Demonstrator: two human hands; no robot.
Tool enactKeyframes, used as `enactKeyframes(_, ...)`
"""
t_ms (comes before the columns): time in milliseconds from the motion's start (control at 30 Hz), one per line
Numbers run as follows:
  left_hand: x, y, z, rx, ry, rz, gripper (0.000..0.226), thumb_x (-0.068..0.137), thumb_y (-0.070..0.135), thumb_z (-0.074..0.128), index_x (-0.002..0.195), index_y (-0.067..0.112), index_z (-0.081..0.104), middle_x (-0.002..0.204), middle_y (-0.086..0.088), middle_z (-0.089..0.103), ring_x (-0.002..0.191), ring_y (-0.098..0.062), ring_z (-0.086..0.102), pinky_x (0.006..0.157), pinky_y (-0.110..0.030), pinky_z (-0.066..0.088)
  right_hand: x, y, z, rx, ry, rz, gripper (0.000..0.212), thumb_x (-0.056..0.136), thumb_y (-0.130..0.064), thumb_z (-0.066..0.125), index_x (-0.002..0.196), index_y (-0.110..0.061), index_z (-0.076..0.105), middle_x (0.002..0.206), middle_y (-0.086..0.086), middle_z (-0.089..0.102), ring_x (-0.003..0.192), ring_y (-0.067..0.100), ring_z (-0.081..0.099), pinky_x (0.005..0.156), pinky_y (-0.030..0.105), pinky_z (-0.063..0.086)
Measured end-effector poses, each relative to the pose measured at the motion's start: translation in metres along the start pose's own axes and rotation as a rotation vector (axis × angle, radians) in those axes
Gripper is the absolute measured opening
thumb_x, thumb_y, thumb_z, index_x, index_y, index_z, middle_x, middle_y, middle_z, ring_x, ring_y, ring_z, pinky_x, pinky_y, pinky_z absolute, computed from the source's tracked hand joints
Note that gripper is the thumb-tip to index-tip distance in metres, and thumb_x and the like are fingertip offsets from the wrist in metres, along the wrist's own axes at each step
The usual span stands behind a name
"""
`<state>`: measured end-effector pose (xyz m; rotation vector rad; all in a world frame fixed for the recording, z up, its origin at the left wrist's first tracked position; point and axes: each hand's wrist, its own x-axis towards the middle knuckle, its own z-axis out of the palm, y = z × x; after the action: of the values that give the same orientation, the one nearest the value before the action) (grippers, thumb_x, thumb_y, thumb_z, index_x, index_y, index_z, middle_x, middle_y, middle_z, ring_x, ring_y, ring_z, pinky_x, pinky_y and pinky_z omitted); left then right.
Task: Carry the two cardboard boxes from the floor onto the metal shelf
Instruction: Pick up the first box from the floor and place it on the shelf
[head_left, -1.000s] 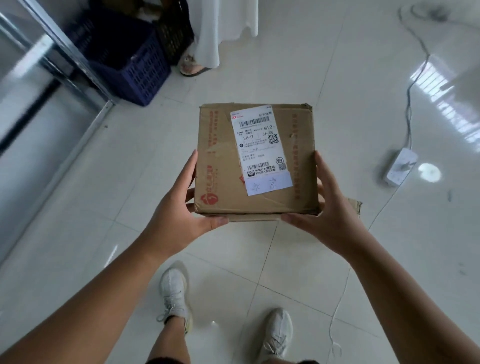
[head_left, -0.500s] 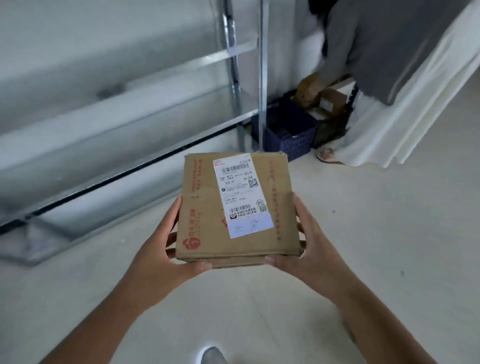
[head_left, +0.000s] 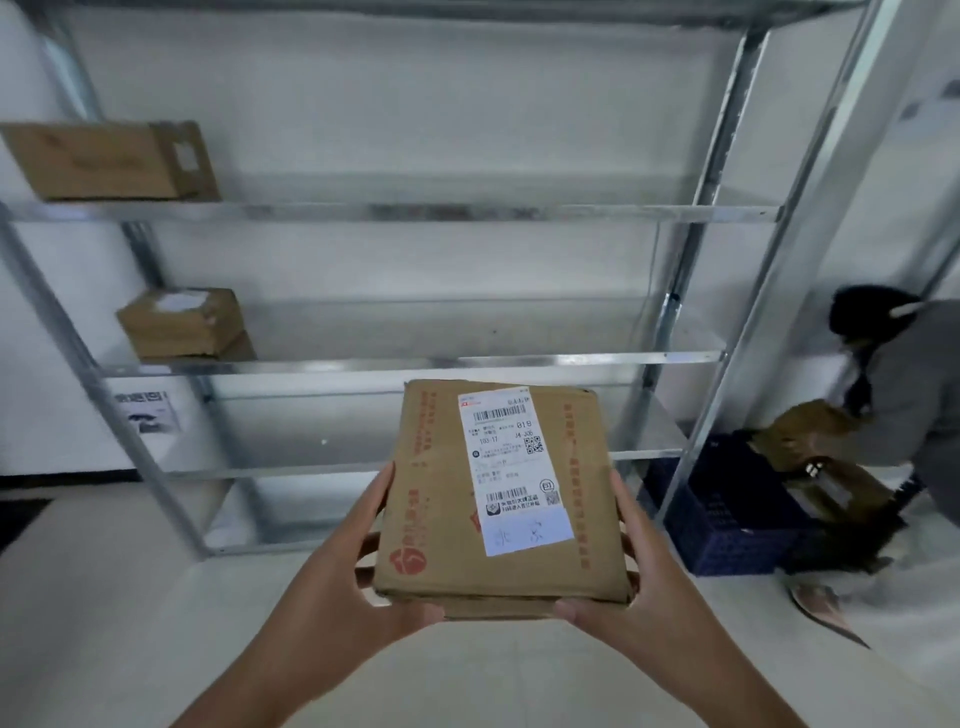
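Note:
A flat brown cardboard box (head_left: 447, 499) with a white shipping label on top is held in the air in front of me. My left hand (head_left: 358, 577) grips its left side and my right hand (head_left: 639, 582) grips its right side, thumbs at the near edge. A second flat box seems to lie under it, only its edge showing. The metal shelf (head_left: 395, 212) stands straight ahead, its tiers facing me. The box hangs level with the lower tiers, short of them.
Two cardboard boxes stand on the shelf's left end, one on an upper tier (head_left: 109, 161) and one on the middle tier (head_left: 182, 325). A person (head_left: 904, 384) bends over a dark blue crate (head_left: 722, 525) at the right, handling parcels beside the shelf's upright.
My view has swung up from the floor and my feet to face the shelf head-on. The box stays gripped in both hands the same way, now closer to the shelf.

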<state>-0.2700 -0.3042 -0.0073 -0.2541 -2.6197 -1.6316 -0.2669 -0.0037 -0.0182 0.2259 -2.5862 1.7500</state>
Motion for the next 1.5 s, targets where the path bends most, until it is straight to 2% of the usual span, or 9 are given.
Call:
enactKeyframes(100,0.016,0.026,-0.021,-0.01,0.025,0.029,0.129,0.064,0.005,0.098,0.135,0.083,0.024,0.123,0.036,0.069,0.115,-0.001,0.072,0.082,-0.016,0.06,0.018,-0.034,-0.008,-0.011,0.016,-0.036,0.126,0.061,-0.05,0.097,0.145,-0.077,0.007,0.151,-0.042,0.039,0.129,-0.022,0.049,0.092,0.007,0.051)
enactKeyframes(200,0.031,0.056,-0.034,0.017,0.06,0.08,0.131,0.062,0.012,0.1,0.149,0.067,0.02,0.124,0.036,0.069,0.117,0.005,0.068,0.089,-0.021,0.061,0.032,-0.061,-0.022,-0.026,0.047,-0.074,0.128,0.061,-0.046,0.097,0.146,-0.078,0.007,0.154,-0.035,0.041,0.134,-0.011,0.052,0.098,0.016,0.05)
enactKeyframes(367,0.046,0.102,-0.032,0.052,0.123,0.136,0.132,0.062,0.012,0.099,0.14,0.078,0.015,0.123,0.039,0.066,0.115,0.005,0.069,0.087,-0.022,0.061,0.043,-0.094,-0.059,-0.061,0.083,-0.168,0.124,0.071,-0.032,0.096,0.135,-0.086,0.005,0.144,-0.053,0.035,0.132,-0.017,0.046,0.105,0.024,0.046)
enactKeyframes(533,0.052,0.15,-0.006,0.044,0.199,0.149,0.134,0.063,0.008,0.098,0.136,0.082,0.015,0.116,0.041,0.066,0.116,0.001,0.069,0.09,-0.03,0.063,0.05,-0.112,-0.111,-0.108,0.076,-0.214,0.126,0.07,-0.037,0.095,0.14,-0.081,0.0,0.158,-0.036,0.033,0.146,0.001,0.041,0.114,0.032,0.038)
enactKeyframes(800,0.066,0.193,0.049,0.063,0.229,0.19,0.134,0.063,0.008,0.098,0.143,0.076,0.013,0.119,0.048,0.061,0.115,0.016,0.062,0.097,-0.027,0.058,0.059,-0.102,-0.183,-0.111,0.031,-0.268,0.133,0.062,-0.054,0.093,0.154,-0.068,-0.002,0.143,-0.052,0.025,0.147,-0.001,0.034,0.109,0.029,0.033)
enactKeyframes(933,0.079,0.207,0.074,0.064,0.216,0.195,0.137,0.061,0.014,0.099,0.153,0.069,0.014,0.124,0.042,0.064,0.121,0.001,0.067,0.101,-0.035,0.059,0.067,-0.093,-0.212,-0.076,0.025,-0.292,0.132,0.058,-0.061,0.092,0.152,-0.072,0.001,0.152,-0.045,0.03,0.149,-0.001,0.035,0.109,0.027,0.034)
enactKeyframes(1267,0.168,0.26,0.142,-0.007,0.201,0.28,0.094,0.081,0.018,0.087,0.139,0.073,0.036,0.118,0.031,0.074,0.111,0.007,0.069,0.079,-0.023,0.063,0.124,-0.076,-0.315,0.02,0.053,-0.335,0.119,0.054,-0.078,0.086,0.153,-0.066,0.022,0.15,-0.022,0.057,0.136,0.008,0.059,0.112,0.046,0.051)
enactKeyframes(1367,0.205,0.274,0.157,-0.033,0.215,0.294,0.081,0.085,0.024,0.083,0.145,0.062,0.044,0.117,0.026,0.076,0.108,0.005,0.07,0.074,-0.021,0.063,0.153,-0.074,-0.342,0.065,0.064,-0.355,0.095,0.064,-0.062,0.089,0.146,-0.062,0.041,0.132,-0.025,0.07,0.119,0.001,0.07,0.101,0.037,0.059)
enactKeyframes(1500,0.259,0.287,0.172,-0.053,0.222,0.317,0.069,0.087,0.022,0.081,0.142,0.054,0.053,0.109,0.023,0.079,0.097,0.008,0.071,0.067,-0.011,0.059,0.199,-0.067,-0.367,0.072,0.118,-0.333,0.087,0.066,-0.06,0.088,0.144,-0.058,0.048,0.123,-0.025,0.073,0.11,-0.003,0.072,0.084,0.021,0.061)
